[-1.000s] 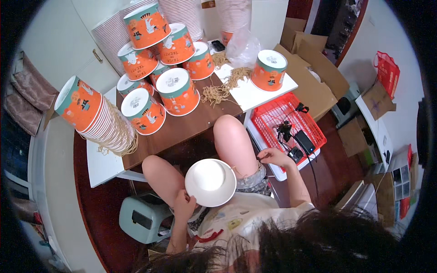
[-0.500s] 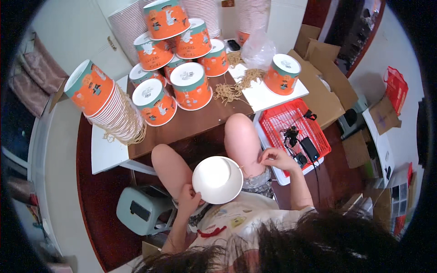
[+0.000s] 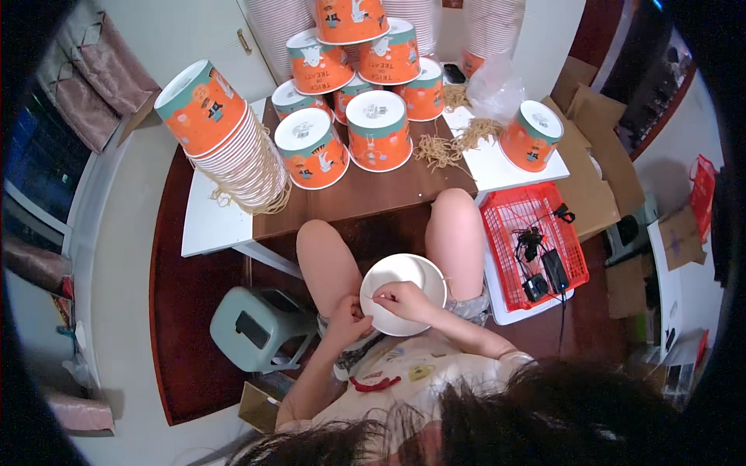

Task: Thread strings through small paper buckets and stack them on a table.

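Observation:
A round paper bucket (image 3: 423, 273), its white inside facing up, rests in my lap between my knees. My left hand (image 3: 346, 321) is closed at the bucket's left rim, its thumb side against the wall. Reaching across the bucket's mouth, my right hand (image 3: 402, 300) pinches what looks like a thin end of tan cord near the left rim. Its other fingers are curled. A short bit of cord (image 3: 446, 279) sticks out at the right rim. The bucket's outside is mostly hidden.
Orange-and-green buckets (image 3: 378, 132) stand upside down in a pile on the brown table (image 3: 326, 208). A leaning nested stack (image 3: 225, 136) is draped with cord. Tan cord heaps (image 3: 439, 151) lie beside them. At right is a red basket (image 3: 513, 272) of cables; a stool (image 3: 252, 326) is at left.
My right hand has moved left from beside the right knee to over the bucket, close to my left hand. The view has shifted, so the table things appear farther right and higher.

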The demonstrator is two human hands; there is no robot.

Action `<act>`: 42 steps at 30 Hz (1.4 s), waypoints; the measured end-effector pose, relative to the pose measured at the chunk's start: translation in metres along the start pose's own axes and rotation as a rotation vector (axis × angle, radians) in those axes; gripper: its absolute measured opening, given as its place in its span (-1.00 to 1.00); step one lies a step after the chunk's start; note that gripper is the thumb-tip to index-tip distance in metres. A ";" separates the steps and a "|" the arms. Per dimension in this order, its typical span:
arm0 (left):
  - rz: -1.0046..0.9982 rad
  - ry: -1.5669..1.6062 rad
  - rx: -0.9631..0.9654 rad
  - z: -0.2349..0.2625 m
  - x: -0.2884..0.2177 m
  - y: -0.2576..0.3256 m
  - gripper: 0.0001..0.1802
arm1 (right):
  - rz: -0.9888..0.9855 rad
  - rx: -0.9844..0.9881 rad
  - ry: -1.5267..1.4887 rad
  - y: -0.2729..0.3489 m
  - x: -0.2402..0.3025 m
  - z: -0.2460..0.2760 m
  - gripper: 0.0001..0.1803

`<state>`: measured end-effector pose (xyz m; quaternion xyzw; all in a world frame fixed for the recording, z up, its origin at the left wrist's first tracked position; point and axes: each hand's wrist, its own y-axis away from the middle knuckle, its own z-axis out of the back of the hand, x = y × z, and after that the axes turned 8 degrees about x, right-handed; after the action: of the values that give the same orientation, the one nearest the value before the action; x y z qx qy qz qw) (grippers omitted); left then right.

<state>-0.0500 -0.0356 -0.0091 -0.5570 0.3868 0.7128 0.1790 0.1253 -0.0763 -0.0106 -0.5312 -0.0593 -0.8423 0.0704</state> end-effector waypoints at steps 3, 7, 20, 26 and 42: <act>-0.013 -0.056 0.095 0.010 0.010 -0.005 -0.52 | -0.025 -0.042 0.072 0.003 -0.005 -0.006 -0.86; 0.024 -0.036 0.145 0.016 0.014 -0.006 -0.50 | -0.038 -0.025 0.139 0.006 -0.004 -0.006 -0.85; 0.055 -0.048 0.102 0.014 0.000 0.000 -0.55 | 0.026 0.005 0.221 0.003 -0.008 -0.014 -0.85; 0.060 -0.114 0.126 0.017 0.002 -0.001 -0.53 | 0.012 0.007 0.207 -0.001 -0.012 -0.017 -0.86; 0.066 -0.116 0.138 0.017 0.003 -0.002 -0.50 | -0.008 0.044 0.221 -0.006 -0.015 -0.020 -0.83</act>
<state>-0.0613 -0.0220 -0.0112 -0.4880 0.4421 0.7211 0.2152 0.1130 -0.0728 -0.0324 -0.4332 -0.0717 -0.8944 0.0846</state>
